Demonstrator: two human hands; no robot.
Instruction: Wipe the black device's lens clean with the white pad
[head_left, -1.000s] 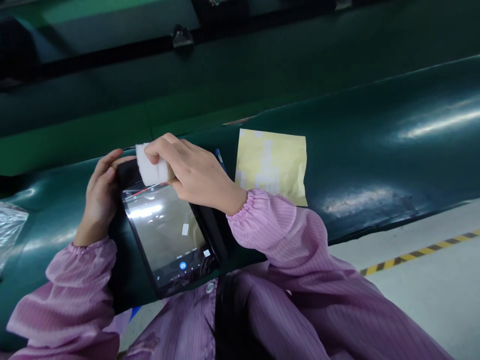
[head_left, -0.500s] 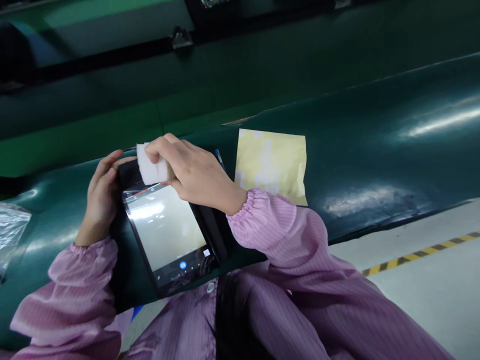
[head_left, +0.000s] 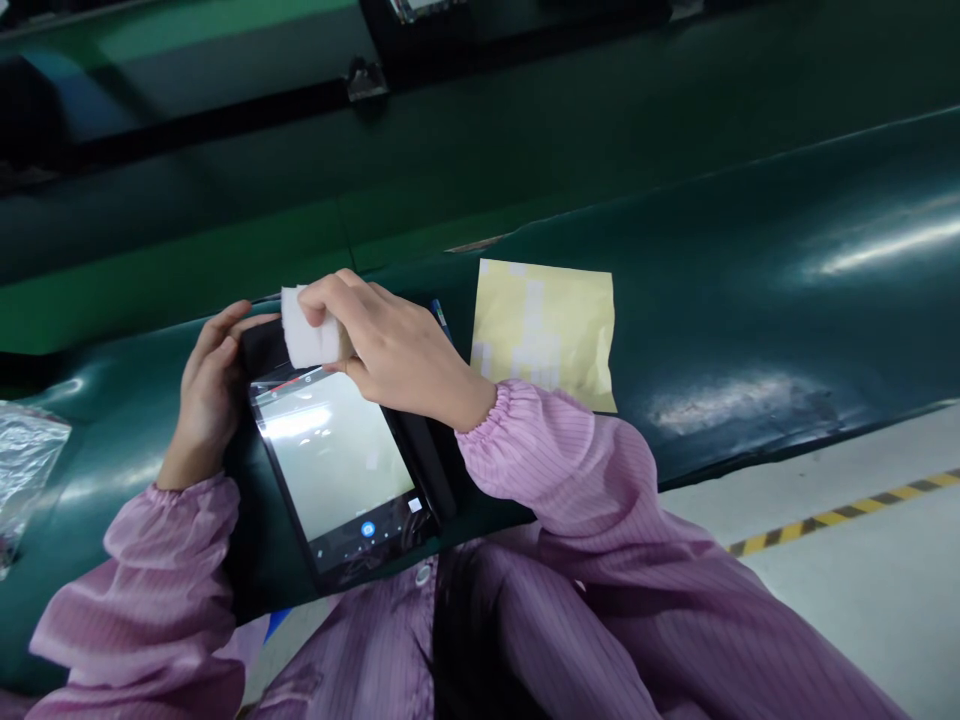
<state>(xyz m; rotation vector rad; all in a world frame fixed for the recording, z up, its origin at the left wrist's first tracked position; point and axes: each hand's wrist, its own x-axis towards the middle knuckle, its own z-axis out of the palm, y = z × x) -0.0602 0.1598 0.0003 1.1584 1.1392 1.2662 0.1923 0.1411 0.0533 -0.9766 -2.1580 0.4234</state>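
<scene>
A tablet (head_left: 345, 460) lies slanted in front of me, its lit screen showing a pale camera view with a blue round button. At its far end is a black part (head_left: 262, 350); whether it belongs to the tablet's case I cannot tell. My left hand (head_left: 212, 385) is closed around the left side of this far end, fingertips on the top edge. Between thumb and fingers, my right hand (head_left: 397, 345) grips a white foam block (head_left: 306, 335) over the tablet's far end. That hand hides the tablet's upper right corner.
Right of my hands lies a creased yellow sheet (head_left: 544, 335) with pale patches. A pen-like blue object (head_left: 441, 318) sits beside it. Clear plastic wrap (head_left: 30, 465) is at the left on the green work surface (head_left: 735, 290). Behind runs a dark green conveyor-like strip (head_left: 525, 130).
The view has shifted slightly, so everything sits a little further right. Both hands keep their holds, and the foam block stays at the tablet's far end.
</scene>
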